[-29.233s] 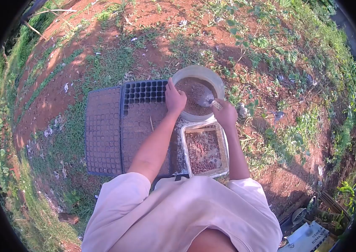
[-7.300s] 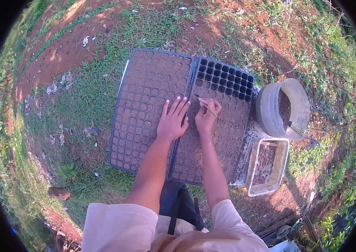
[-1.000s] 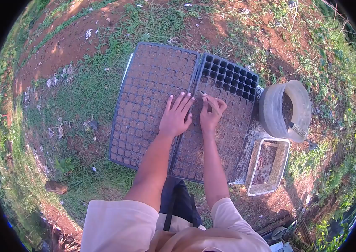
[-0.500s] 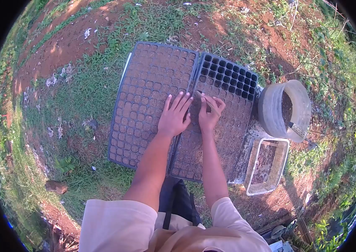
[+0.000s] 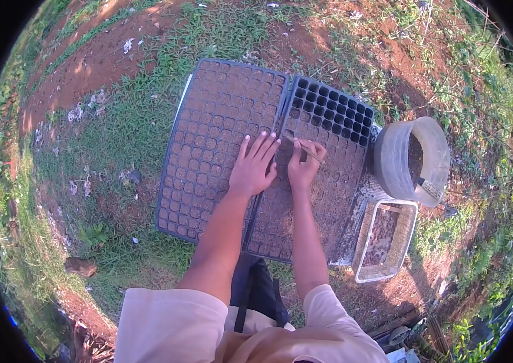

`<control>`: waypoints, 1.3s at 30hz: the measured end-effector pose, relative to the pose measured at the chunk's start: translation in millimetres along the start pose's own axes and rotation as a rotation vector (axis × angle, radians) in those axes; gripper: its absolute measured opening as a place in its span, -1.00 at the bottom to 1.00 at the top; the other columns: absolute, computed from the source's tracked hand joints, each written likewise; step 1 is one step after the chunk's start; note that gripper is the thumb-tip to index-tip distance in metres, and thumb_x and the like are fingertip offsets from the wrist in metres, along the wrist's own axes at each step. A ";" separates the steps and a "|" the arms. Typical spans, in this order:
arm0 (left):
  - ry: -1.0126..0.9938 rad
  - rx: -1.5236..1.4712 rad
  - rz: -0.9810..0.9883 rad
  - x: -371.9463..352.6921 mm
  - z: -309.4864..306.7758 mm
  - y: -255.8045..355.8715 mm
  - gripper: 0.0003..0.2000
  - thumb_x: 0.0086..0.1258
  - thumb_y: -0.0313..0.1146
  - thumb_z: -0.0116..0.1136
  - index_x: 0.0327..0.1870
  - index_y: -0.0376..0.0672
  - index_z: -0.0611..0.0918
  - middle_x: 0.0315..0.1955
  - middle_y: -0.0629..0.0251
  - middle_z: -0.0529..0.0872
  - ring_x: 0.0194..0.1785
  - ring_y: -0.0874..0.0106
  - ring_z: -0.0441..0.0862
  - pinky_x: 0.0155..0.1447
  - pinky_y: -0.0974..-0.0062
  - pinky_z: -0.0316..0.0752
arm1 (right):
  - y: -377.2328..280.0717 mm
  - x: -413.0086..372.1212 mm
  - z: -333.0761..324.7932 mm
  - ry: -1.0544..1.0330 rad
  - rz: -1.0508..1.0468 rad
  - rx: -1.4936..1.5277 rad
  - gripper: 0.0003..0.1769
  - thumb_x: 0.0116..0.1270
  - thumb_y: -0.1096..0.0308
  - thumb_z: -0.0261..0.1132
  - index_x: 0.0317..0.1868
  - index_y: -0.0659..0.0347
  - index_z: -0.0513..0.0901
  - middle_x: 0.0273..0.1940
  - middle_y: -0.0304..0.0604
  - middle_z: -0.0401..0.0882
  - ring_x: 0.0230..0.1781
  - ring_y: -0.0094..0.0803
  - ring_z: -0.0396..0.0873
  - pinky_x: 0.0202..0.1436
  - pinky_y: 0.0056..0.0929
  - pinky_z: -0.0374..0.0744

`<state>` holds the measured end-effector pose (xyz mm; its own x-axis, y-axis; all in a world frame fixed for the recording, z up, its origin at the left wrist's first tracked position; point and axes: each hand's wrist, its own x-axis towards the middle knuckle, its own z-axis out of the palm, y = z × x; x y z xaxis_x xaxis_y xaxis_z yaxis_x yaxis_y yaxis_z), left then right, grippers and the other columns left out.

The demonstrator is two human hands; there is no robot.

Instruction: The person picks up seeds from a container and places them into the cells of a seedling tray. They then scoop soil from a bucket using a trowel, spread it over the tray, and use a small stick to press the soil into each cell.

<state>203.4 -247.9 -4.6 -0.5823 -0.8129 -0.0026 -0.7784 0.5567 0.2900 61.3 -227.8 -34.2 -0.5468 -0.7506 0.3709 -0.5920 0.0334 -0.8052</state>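
Head view: two cell trays side by side on grass. The left tray (image 5: 208, 139) is full of soil, the right tray (image 5: 335, 187) has empty far rows. To the right sit a bucket (image 5: 397, 160) and a clear tub (image 5: 362, 242), well apart from both hands. Left hand (image 5: 253, 171) lies flat across the seam, fingers spread. Right hand (image 5: 302, 170) pinches a thin stick (image 5: 302, 149) over the right tray, long axis diagonal, tip up-left.

Nothing readable in this one, sorry

Closest thing is a pale strip (image 5: 429, 188) on the tool handle sticking out of the bucket (image 5: 391, 160). It might have print on it, but it's way too small and blurry to make out a single letter.
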 end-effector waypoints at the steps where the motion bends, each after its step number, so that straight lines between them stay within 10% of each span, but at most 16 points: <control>1: 0.002 -0.005 0.000 0.0 -0.3 0.1 -0.42 0.39 -0.17 -0.08 0.46 0.01 0.25 0.48 0.35 0.18 0.56 0.38 0.01 0.60 0.09 -0.20 | -0.2 0.4 0.3 0.000 -0.001 0.002 -0.90 0.27 0.45 0.36 -0.20 0.15 0.71 -0.21 -0.27 0.66 0.00 -0.24 0.37 0.10 -0.32 0.42; 39: 0.003 -0.005 0.004 0.3 -0.4 0.1 -0.41 0.37 -0.18 -0.06 0.46 0.02 0.25 0.47 0.34 0.20 0.56 0.37 0.02 0.60 0.08 -0.19 | -6.3 4.3 -3.4 -0.060 -0.069 -0.103 -0.77 0.25 0.59 0.25 -0.19 0.01 0.68 -0.09 -0.40 0.69 0.16 -0.27 0.30 0.26 -0.32 0.24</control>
<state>203.3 -248.2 -4.2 -0.5847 -0.8112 0.0020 -0.7748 0.5592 0.2949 60.7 -229.1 -25.9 -0.4682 -0.7915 0.3927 -0.6864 0.0459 -0.7258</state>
